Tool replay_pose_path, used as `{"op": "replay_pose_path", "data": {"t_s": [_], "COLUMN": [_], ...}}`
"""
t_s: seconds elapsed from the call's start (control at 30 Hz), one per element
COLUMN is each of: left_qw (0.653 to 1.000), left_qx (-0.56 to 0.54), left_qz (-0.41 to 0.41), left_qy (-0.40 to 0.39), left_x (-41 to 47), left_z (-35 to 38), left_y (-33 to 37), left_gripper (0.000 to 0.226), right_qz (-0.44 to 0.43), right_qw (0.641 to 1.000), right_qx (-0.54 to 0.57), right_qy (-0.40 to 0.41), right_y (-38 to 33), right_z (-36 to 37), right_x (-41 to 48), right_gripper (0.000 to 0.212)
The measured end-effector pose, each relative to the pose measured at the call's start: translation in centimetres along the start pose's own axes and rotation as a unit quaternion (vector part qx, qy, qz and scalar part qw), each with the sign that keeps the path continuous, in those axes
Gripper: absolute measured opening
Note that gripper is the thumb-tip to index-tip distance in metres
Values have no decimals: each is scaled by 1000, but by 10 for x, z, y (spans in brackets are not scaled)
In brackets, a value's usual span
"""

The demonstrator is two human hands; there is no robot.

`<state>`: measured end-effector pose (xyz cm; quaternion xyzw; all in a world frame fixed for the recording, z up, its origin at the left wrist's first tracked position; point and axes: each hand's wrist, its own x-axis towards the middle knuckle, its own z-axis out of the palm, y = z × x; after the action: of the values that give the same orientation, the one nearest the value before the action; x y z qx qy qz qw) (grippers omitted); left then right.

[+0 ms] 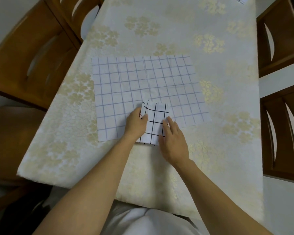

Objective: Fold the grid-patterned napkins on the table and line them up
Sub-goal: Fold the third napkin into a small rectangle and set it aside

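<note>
A large white napkin (143,82) with a faint blue-grey grid lies spread flat on the table. On its near edge sits a small folded napkin (155,122) with a bold black grid. My left hand (136,123) grips the folded napkin's left edge, thumb on top and fingers curled round it. My right hand (173,141) rests on its right side with straight fingers pressing it down. Corners of more grid napkins (239,0) show at the far edge of the table.
The table wears a cream tablecloth (176,31) with pale gold flowers. Wooden chairs stand on the left (32,48) and the right (282,116). The table's near edge is just in front of my body.
</note>
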<state>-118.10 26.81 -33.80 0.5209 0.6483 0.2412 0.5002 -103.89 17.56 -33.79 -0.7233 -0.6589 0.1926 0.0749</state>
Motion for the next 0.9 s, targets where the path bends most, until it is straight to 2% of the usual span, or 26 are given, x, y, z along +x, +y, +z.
{"op": "replay_pose_path", "data": {"t_s": [0.1, 0.17, 0.3, 0.37, 0.43, 0.57, 0.77, 0.9], "left_qw": [996, 987, 947, 921, 909, 914, 886, 877], "left_qx": [-15, 37, 234, 329, 372, 360, 428, 445], "left_qz": [54, 116, 215, 209, 188, 186, 178, 180], "left_qy": [70, 105, 43, 12, -5, -17, -22, -19], "left_x": [-3, -8, -13, -14, -15, -18, -22, -30], "left_z": [-3, -3, 9, 16, 22, 26, 25, 22], "left_y": [0, -2, -11, -18, -27, -30, -36, -44], "left_gripper": [53, 55, 59, 64, 67, 67, 66, 67], "right_qz": [23, 23, 23, 22, 22, 51, 36, 6], "right_qw": [999, 999, 999, 999, 999, 998, 999, 1000], "right_qx": [-9, -23, -31, -25, -13, 22, -5, -11], "right_qy": [-37, -34, -37, -38, -40, -26, -25, -27], "right_y": [7, 7, 8, 10, 12, 16, 20, 20], "right_z": [7, 11, 16, 17, 19, 18, 21, 21], "right_x": [-3, -5, -5, -5, -4, -1, -1, 1], "right_gripper": [63, 65, 62, 61, 64, 70, 77, 69]}}
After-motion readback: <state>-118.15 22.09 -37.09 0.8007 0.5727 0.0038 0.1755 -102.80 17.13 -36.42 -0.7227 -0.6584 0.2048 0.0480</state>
